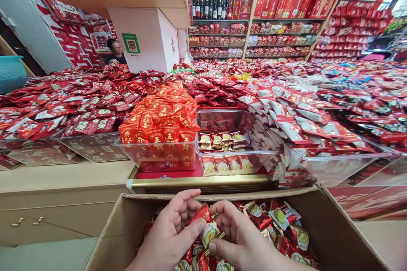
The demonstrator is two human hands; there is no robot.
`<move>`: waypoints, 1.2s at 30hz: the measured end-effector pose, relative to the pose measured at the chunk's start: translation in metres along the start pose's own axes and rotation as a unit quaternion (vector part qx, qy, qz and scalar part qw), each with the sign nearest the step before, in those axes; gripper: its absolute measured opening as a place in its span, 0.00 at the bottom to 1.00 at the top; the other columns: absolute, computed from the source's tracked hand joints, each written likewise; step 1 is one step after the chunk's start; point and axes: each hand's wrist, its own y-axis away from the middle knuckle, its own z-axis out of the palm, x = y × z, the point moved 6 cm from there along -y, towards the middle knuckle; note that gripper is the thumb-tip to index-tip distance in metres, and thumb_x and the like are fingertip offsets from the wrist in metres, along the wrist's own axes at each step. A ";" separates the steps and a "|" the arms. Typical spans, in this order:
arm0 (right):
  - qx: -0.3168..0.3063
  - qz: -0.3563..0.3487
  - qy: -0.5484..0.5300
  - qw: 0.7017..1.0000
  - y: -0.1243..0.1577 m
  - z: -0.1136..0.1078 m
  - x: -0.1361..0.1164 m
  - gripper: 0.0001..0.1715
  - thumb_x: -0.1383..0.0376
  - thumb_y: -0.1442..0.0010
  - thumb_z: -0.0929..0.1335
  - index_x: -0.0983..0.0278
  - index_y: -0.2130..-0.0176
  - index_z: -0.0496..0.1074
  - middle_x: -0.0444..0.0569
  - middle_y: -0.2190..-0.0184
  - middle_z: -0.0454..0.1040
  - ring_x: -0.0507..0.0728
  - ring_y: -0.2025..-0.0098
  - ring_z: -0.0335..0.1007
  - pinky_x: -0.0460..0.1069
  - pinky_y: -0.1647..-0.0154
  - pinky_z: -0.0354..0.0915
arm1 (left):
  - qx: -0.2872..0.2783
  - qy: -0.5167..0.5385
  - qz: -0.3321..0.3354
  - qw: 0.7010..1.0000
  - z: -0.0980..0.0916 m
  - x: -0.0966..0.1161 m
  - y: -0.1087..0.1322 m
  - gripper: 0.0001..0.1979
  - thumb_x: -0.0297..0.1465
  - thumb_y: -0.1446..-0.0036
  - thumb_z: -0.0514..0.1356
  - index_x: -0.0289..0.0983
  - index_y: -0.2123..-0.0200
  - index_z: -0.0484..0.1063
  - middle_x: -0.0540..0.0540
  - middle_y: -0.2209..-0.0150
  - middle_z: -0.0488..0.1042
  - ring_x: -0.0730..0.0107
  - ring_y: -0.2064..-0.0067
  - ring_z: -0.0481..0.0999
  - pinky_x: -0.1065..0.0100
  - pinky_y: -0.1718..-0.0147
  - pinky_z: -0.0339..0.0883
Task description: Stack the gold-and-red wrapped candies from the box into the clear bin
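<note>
Head view | I see left grip (174,226) and right grip (240,237) clamped on a red packet (210,233), over the cardboard box (116,230), near its far edge | I judge it light, slippery, crushable; pinch its crimped ends.

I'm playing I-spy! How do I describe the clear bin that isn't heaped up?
Find the open cardboard box at the bottom middle. Just beyond its far edge, right of the orange packets, sits the clear bin. Its packets lie low inside, while the bins either side are heaped above their rims.
</note>
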 end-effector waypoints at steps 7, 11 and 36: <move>-0.014 -0.041 0.277 0.960 0.007 0.004 -0.037 0.12 0.61 0.47 0.64 0.63 0.61 0.63 0.44 0.72 0.67 0.50 0.73 0.61 0.45 0.73 0.57 | 0.042 -0.047 0.025 0.998 -0.015 0.011 0.000 0.11 0.27 0.52 0.60 0.38 0.62 0.68 0.50 0.68 0.73 0.71 0.64 0.72 0.74 0.65 0.66; 0.102 -0.230 0.523 0.814 0.000 -0.004 -0.133 0.10 0.62 0.43 0.60 0.63 0.68 0.68 0.48 0.72 0.69 0.53 0.69 0.63 0.47 0.68 0.59 | 0.137 -0.025 0.079 0.987 -0.034 0.030 0.000 0.11 0.28 0.55 0.63 0.38 0.65 0.69 0.52 0.68 0.74 0.73 0.65 0.73 0.77 0.66 0.67; -0.132 0.162 0.725 0.657 -0.160 -0.069 -0.087 0.13 0.65 0.53 0.65 0.68 0.67 0.73 0.48 0.70 0.73 0.53 0.70 0.65 0.44 0.72 0.59 | 0.139 -0.021 0.113 0.984 -0.053 0.019 -0.012 0.10 0.27 0.52 0.61 0.42 0.63 0.69 0.55 0.65 0.73 0.78 0.63 0.71 0.81 0.63 0.65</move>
